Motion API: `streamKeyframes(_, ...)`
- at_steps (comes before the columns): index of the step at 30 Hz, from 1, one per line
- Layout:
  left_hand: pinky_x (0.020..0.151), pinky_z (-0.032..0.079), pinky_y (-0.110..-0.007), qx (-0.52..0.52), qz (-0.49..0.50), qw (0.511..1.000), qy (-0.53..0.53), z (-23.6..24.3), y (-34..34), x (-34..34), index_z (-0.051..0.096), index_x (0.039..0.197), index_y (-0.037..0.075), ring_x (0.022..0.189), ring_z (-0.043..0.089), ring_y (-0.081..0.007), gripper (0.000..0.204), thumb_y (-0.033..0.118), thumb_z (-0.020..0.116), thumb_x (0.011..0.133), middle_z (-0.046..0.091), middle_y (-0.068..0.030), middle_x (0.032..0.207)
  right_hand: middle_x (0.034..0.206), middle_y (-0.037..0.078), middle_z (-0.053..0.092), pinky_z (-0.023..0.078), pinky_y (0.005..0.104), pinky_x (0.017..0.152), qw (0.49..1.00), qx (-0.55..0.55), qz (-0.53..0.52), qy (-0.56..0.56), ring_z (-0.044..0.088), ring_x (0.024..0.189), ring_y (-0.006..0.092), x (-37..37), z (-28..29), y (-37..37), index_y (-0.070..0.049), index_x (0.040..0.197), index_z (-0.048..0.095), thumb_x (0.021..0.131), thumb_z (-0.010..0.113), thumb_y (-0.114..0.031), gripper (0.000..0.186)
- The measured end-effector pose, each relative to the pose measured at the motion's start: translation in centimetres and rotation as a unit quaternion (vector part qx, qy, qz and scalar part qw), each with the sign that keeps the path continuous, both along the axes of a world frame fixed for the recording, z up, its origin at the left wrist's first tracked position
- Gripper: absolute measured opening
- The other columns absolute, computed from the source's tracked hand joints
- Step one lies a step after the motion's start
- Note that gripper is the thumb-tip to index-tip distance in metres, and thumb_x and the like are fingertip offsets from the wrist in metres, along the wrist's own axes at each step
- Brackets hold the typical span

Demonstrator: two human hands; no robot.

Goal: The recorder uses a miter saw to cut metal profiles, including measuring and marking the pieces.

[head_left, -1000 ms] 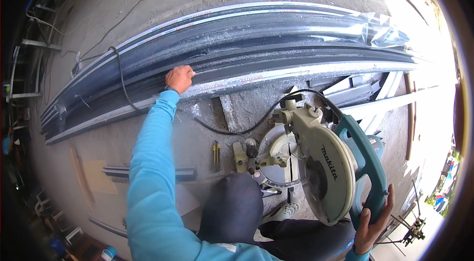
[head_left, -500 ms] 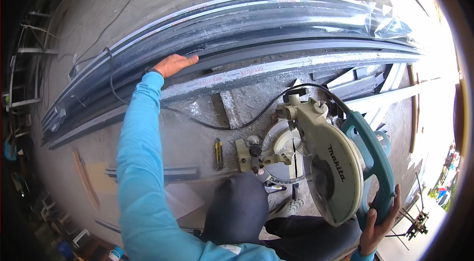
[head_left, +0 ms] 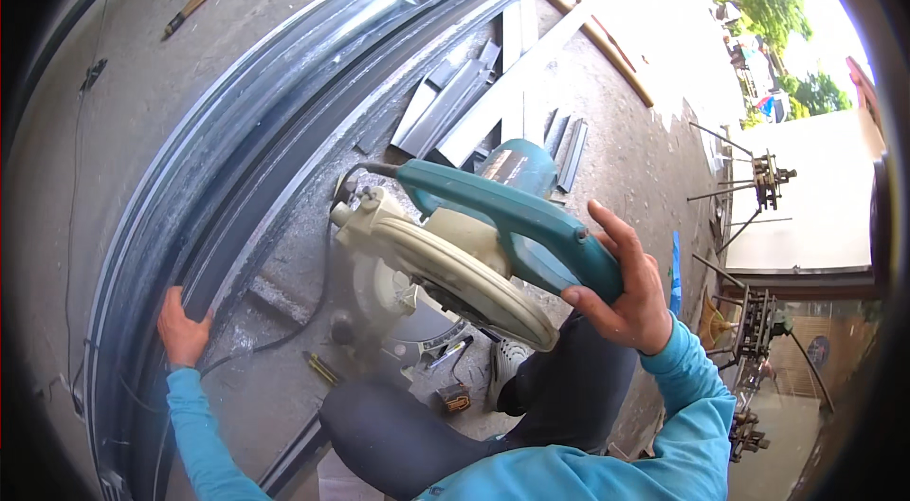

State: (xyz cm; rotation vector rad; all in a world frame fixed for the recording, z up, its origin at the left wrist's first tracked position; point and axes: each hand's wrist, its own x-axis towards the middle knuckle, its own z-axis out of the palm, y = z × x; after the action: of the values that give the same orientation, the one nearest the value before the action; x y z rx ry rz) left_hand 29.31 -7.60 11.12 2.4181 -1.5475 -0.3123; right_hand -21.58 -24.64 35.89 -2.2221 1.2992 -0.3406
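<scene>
Teal-handled mitre saw [head_left: 474,245] gripped at handle by right hand [head_left: 626,288], blade raised. Left hand [head_left: 182,328] pressed flat on long grey metal profiles [head_left: 246,150]. Cut looks not started yet.

A pale label [head_left: 500,163] sits on the teal saw motor housing [head_left: 521,169].
</scene>
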Motion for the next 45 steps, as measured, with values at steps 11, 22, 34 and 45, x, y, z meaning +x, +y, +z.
streamKeyframes(11, 0.088, 0.045, -0.042, 0.172, -0.026, 0.962, 0.211, 0.5, -1.6, -0.6, 0.056, 0.111, 0.000, 0.101, 0.059, -0.0397, 0.052, 0.015, 0.079, 0.067, 0.062, -0.0228, 0.105, 0.128, 0.022, 0.050, 0.045, 0.0409, 0.092, 0.982, 0.148, 0.029, -0.112, 0.056, 0.113, 0.0329, -2.2, -0.2, -0.9, -0.005, 0.146, 0.025, 0.088, 0.062, -0.045, 0.079)
streamKeyframes(22, 0.103, 0.033, -0.049, 0.052, 0.095, 0.987, -0.121, -1.3, 14.7, 13.8, 0.044, 0.125, 0.002, 0.119, 0.044, -0.0415, 0.067, -0.011, 0.058, 0.060, 0.053, -0.0215, 0.119, 0.143, 0.022, 0.034, 0.037, 0.0479, 0.104, 0.987, 0.048, 0.094, -0.119, 0.044, 0.126, 0.0342, -2.5, 0.3, -2.5, -0.007, 0.149, 0.017, 0.093, 0.054, -0.046, 0.077)
streamKeyframes(34, 0.102, 0.034, -0.045, -0.022, 0.062, 0.996, -0.059, 10.3, 19.2, 8.1, 0.050, 0.124, -0.002, 0.120, 0.044, -0.0437, 0.063, -0.015, 0.049, 0.062, 0.051, -0.0239, 0.121, 0.133, 0.028, 0.047, 0.045, 0.0437, 0.100, 0.953, -0.096, 0.266, 0.110, 0.050, 0.122, 0.0389, 17.5, -2.9, -15.3, 0.004, 0.141, 0.029, 0.085, 0.068, -0.038, 0.080)
streamKeyframes(45, 0.110, 0.024, -0.050, -0.033, 0.140, 0.977, -0.155, 12.2, 32.1, 11.7, 0.048, 0.130, 0.002, 0.131, 0.038, -0.0362, 0.069, -0.016, 0.050, 0.063, 0.051, -0.0193, 0.130, 0.116, 0.013, 0.064, 0.038, 0.0588, 0.091, 0.829, -0.181, 0.398, 0.347, 0.061, 0.110, 0.0298, 33.2, -11.4, -8.2, -0.010, 0.128, 0.049, 0.079, 0.067, -0.023, 0.054)
